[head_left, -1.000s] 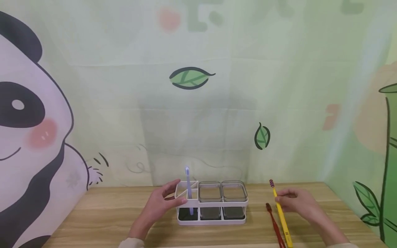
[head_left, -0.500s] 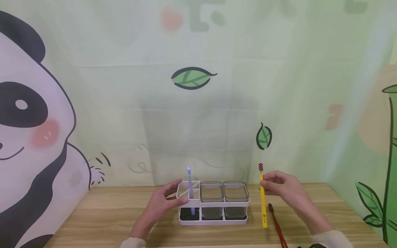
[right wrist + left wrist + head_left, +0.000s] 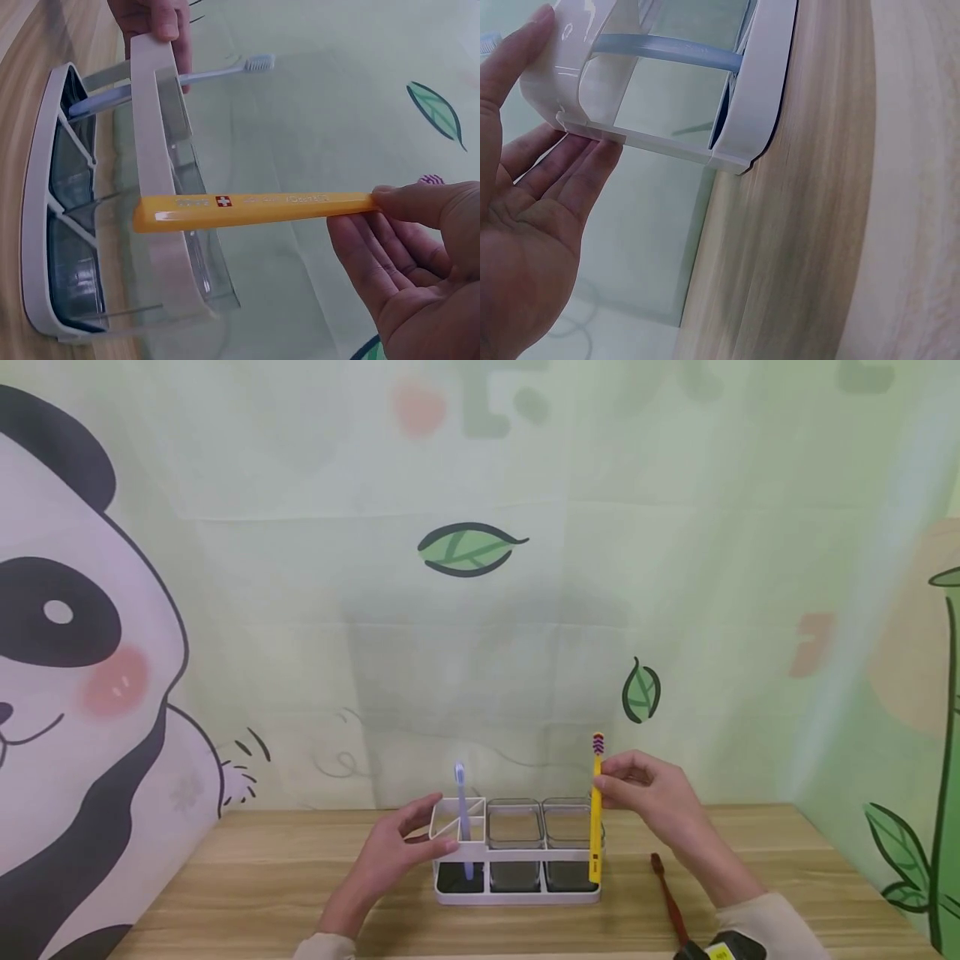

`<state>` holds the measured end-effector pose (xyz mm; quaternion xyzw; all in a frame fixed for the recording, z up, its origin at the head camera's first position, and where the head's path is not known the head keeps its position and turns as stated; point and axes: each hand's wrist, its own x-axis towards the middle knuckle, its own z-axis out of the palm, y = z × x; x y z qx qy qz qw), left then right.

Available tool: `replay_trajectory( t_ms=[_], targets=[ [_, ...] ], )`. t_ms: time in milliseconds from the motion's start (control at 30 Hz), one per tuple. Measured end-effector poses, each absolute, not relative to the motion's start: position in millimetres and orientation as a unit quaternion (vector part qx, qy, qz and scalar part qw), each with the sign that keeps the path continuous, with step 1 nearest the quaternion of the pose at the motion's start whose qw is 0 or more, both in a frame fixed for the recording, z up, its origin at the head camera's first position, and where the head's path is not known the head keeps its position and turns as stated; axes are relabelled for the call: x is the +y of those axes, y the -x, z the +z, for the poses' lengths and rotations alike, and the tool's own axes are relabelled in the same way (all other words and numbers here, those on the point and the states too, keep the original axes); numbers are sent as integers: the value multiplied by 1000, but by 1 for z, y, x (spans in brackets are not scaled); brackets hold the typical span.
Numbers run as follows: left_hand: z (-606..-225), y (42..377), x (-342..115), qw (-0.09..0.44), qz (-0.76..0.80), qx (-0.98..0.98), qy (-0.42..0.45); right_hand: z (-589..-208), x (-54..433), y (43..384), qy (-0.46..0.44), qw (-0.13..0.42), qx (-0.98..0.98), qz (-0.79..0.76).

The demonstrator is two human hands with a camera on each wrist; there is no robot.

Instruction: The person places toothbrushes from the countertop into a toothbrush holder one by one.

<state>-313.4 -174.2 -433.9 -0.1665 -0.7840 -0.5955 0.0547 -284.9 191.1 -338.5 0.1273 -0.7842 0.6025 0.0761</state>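
Note:
A white toothbrush holder (image 3: 525, 854) stands on the table, with a pale blue toothbrush (image 3: 462, 802) upright in its divided left section. My left hand (image 3: 393, 852) grips the holder's left end, thumb on the front and fingers behind, as the left wrist view also shows. Between thumb and fingertips, my right hand (image 3: 656, 793) pinches a yellow toothbrush (image 3: 596, 831) near its neck. That brush is upright, bristles up, in front of the holder's right end in the head view. In the right wrist view its handle end (image 3: 154, 214) overlaps the holder's white band; contact cannot be told.
Two clear square cups (image 3: 514, 842) fill the holder's middle and right sections. On the wooden table (image 3: 247, 877), a dark red toothbrush (image 3: 670, 897) lies right of the holder. A black device with a yellow label (image 3: 720, 948) shows at the right sleeve. A printed cloth (image 3: 300, 610) hangs behind.
My right hand has lifted the yellow toothbrush and carried it left, from beside the red one to the holder's right end. It has turned more upright. My left hand stays on the holder.

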Motion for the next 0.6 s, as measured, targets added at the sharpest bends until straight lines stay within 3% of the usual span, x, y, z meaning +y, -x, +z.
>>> replay_trajectory(
  t_ms=[600],
  targets=[
    [-434,313,-174,54,-597,-783,163,-326,139,295,-186,118,-750,624]
  ],
)
